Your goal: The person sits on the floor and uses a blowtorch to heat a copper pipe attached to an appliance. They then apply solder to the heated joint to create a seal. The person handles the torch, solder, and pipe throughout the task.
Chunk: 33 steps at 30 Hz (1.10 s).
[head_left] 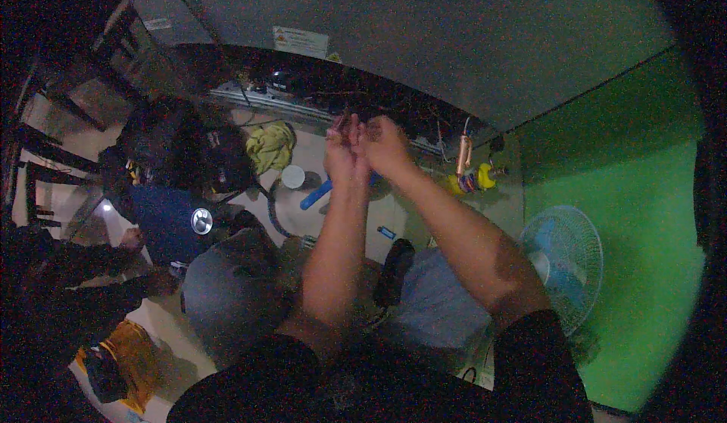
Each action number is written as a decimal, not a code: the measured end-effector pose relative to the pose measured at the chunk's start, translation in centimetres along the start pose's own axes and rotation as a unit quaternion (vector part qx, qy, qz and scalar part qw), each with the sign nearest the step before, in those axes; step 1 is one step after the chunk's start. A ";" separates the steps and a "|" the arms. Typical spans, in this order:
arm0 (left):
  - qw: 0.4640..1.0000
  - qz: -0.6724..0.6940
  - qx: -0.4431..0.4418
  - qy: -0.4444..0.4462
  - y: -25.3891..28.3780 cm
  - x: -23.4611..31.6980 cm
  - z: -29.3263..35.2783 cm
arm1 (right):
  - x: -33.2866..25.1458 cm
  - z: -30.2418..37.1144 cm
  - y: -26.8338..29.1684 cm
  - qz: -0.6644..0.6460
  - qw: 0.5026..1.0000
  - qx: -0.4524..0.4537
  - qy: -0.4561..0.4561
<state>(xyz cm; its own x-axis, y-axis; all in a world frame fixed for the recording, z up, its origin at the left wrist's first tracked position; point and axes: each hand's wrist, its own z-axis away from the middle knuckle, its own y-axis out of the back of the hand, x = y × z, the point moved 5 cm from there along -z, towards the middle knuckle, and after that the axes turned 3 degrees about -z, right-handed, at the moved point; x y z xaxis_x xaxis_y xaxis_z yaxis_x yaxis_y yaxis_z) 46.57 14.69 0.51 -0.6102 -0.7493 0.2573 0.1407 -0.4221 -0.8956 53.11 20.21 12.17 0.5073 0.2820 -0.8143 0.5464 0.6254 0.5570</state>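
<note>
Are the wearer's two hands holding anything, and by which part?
That cannot be told: the left hand and right hand show too dim and grainy.

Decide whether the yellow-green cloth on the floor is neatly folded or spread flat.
Neither: the yellow-green cloth lies crumpled in a heap, showing uneven creases and bunched folds.

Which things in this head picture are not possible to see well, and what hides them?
In the head view:
What the left hand and right hand hold, if anything: blur, dimness.
Blue tool, upper end: behind left forearm.
Fan, lower left: behind right sleeve.
Dark opening, inside: shadow.
</note>
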 end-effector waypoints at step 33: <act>0.976 -0.085 -0.179 -0.088 -3.6 2.2 -0.3 | 9.3 -11.3 -8.2 -0.701 0.651 0.146 -0.253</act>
<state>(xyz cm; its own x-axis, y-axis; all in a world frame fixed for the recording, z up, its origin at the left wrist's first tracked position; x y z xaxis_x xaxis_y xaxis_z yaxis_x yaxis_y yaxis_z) 44.51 14.73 4.24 -0.4530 -0.7734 0.4434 -0.2523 -0.3658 -0.8958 45.86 25.96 -1.83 -0.5122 -0.7385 -0.4385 0.7742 -0.1760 -0.6080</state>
